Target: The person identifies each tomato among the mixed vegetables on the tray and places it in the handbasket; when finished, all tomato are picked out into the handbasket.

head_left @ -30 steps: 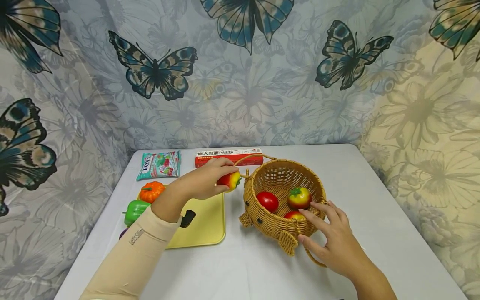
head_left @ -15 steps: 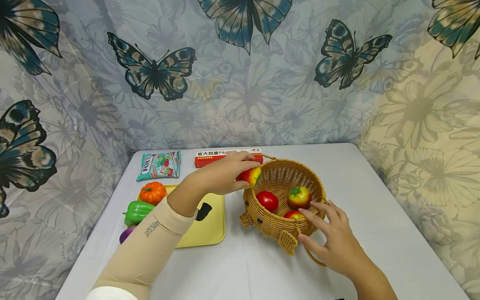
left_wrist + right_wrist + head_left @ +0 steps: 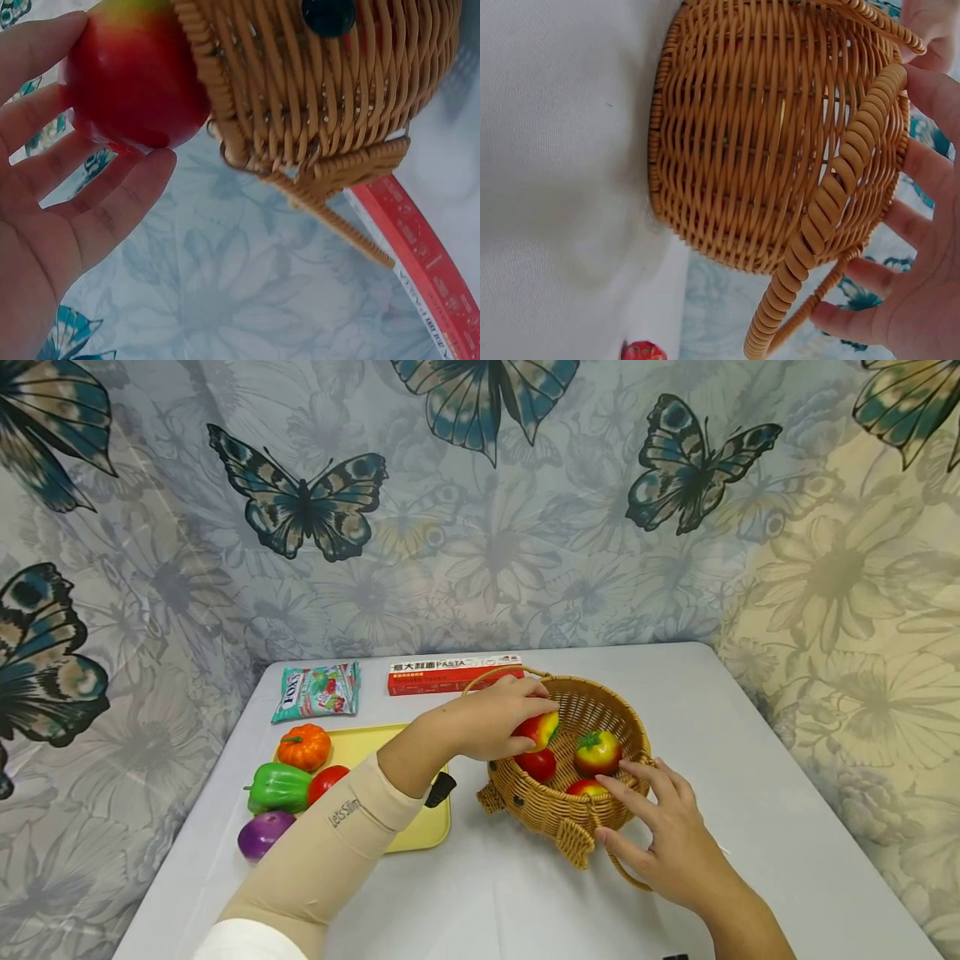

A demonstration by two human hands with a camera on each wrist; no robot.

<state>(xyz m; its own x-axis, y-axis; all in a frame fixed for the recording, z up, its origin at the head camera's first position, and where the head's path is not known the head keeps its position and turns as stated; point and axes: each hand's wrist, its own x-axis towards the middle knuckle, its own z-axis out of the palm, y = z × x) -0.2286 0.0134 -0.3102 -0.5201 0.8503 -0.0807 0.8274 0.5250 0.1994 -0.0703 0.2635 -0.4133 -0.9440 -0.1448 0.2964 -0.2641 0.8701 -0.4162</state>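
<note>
My left hand (image 3: 491, 718) grips a red-and-yellow fruit (image 3: 543, 732) with a green top, over the left rim of a wicker basket (image 3: 543, 814). The left wrist view shows thumb and fingers around that fruit (image 3: 135, 82), close beside the basket wall (image 3: 277, 82). Inside the basket lie a red round fruit (image 3: 536, 767), a red-and-yellow one with a green leafy top (image 3: 598, 752), and another partly hidden behind the front rim (image 3: 587, 788). My right hand (image 3: 671, 847) rests spread fingers at the right rim, beside the basket handle (image 3: 832, 195).
A yellow tray (image 3: 423, 835) on the left holds an orange pumpkin (image 3: 303, 747), a green pepper (image 3: 277, 787) and a red vegetable (image 3: 326, 782), with a purple eggplant-coloured one (image 3: 264, 835) at its edge. Behind are a candy bag (image 3: 318, 691) and a pasta box (image 3: 427, 681).
My left hand has carried the red-and-yellow fruit rightward from beside the basket to over its left rim. The right hand has stayed at the basket's right rim.
</note>
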